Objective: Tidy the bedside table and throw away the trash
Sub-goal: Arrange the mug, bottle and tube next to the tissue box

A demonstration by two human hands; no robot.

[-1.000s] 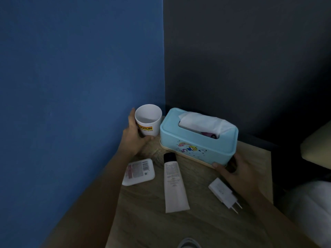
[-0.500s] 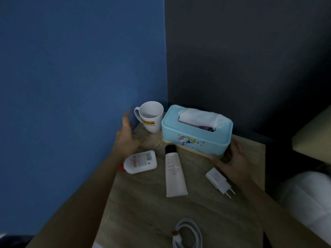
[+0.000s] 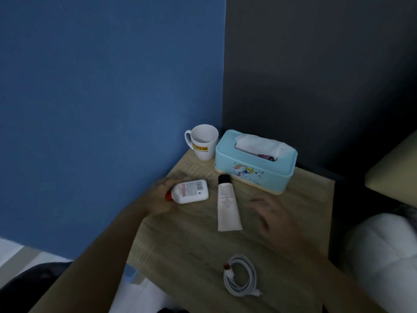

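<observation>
With the mug [image 3: 204, 141] now released and standing left of the tissue box [image 3: 255, 161] on the bench [image 3: 191, 240], the left hand [image 3: 159, 195] grasps the bottle [image 3: 190, 191], while the right hand [image 3: 274, 216], off the box, hovers open over the charger, so sorting proceeds.

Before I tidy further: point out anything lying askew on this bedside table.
The white bottle and the cream tube lie flat on their sides. The left hand is at the bottle's red cap. Nothing looks spilled.

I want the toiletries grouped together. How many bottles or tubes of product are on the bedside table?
2. A white bottle with a red cap lies at the table's left edge in the left hand; a white tube lies mid-table. The right hand may hide something.
</observation>
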